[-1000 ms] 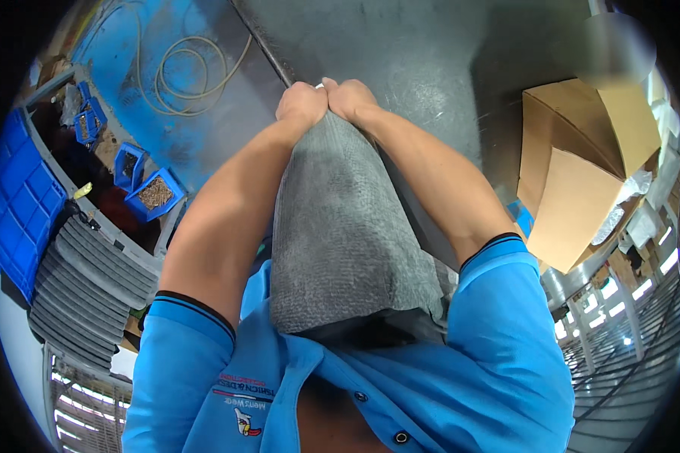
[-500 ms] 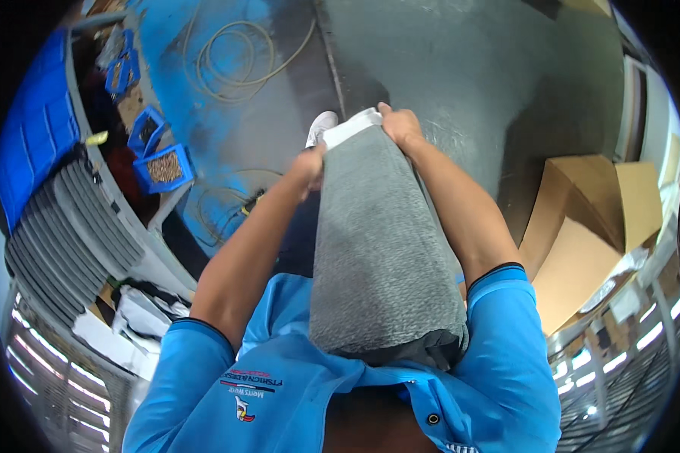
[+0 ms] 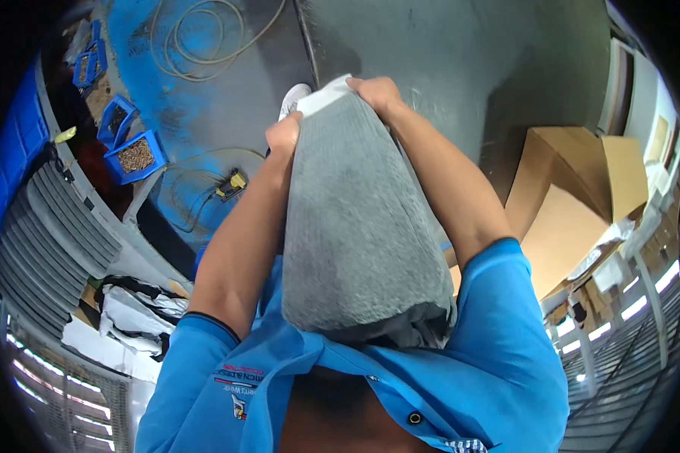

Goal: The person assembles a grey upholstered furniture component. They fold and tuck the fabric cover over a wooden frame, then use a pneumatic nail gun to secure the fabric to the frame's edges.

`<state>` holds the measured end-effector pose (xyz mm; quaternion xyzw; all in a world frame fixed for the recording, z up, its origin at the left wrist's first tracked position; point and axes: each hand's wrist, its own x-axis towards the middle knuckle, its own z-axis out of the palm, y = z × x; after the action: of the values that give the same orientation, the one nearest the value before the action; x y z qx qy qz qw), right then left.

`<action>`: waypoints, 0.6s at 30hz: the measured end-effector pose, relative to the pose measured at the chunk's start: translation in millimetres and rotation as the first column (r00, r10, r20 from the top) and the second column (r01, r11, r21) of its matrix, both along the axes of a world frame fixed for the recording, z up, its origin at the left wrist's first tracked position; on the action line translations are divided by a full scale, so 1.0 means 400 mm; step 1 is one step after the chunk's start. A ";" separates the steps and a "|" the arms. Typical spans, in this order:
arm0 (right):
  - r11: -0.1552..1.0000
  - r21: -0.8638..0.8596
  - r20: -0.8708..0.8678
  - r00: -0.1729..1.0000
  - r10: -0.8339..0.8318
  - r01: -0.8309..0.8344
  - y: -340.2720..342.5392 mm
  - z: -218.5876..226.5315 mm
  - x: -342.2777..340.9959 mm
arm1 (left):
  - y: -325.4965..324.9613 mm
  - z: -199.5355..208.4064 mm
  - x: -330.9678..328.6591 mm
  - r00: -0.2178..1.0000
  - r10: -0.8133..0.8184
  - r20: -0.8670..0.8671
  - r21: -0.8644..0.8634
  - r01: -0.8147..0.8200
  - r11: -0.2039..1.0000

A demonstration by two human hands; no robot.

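Note:
A long block covered in grey, fuzzy fabric [image 3: 359,219], like a cushion, stretches from my chest away from me between my forearms. At its far end a white edge strip [image 3: 325,96] shows. My left hand [image 3: 283,136] is closed on the left corner of that end, thumb up near the white strip. The right corner is gripped by my right hand [image 3: 378,94], its fingers on the white strip. Near my chest the fabric hangs loose and dark inside. The underside of the block is hidden.
To the left, blue bins [image 3: 136,157] with small metal parts sit by a stack of grey curved panels [image 3: 53,234]. A yellow-and-black tool [image 3: 233,183] and coiled hose [image 3: 204,41] lie on the floor. An open cardboard box [image 3: 563,204] stands at right.
My left hand, blurred beside the far left corner before, now grips that corner. The block's far end has shifted up and left in view, and my right hand keeps its hold.

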<state>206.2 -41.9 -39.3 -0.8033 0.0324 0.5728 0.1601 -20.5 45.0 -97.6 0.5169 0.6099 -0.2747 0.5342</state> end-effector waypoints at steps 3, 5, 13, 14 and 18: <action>0.976 0.069 0.109 0.974 0.199 -0.207 0.001 -0.140 0.016 | 0.031 -0.086 -0.012 0.951 -0.307 -0.029 0.060 0.308 0.949; 0.926 0.066 0.175 0.918 0.355 -0.371 -0.023 -0.171 0.012 | 0.055 -0.078 0.017 0.870 -0.492 -0.031 0.083 0.493 0.866; 0.997 0.042 0.117 0.992 0.052 -0.058 -0.002 -0.228 0.013 | 0.056 -0.148 0.093 0.933 0.297 -0.205 0.015 -0.300 0.954; 0.996 0.084 0.096 0.995 0.015 -0.023 -0.007 -0.211 0.009 | 0.052 -0.174 0.079 0.928 0.296 -0.226 0.008 -0.302 0.953; 0.987 0.139 -0.047 0.996 -0.073 0.079 -0.038 -0.202 0.017 | 0.042 -0.147 0.085 0.919 0.359 -0.162 -0.045 -0.371 0.928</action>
<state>213.0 -57.2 -120.3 -0.7760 0.0258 0.5837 0.2375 13.5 61.6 -156.6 0.3514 0.7235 -0.2312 0.5474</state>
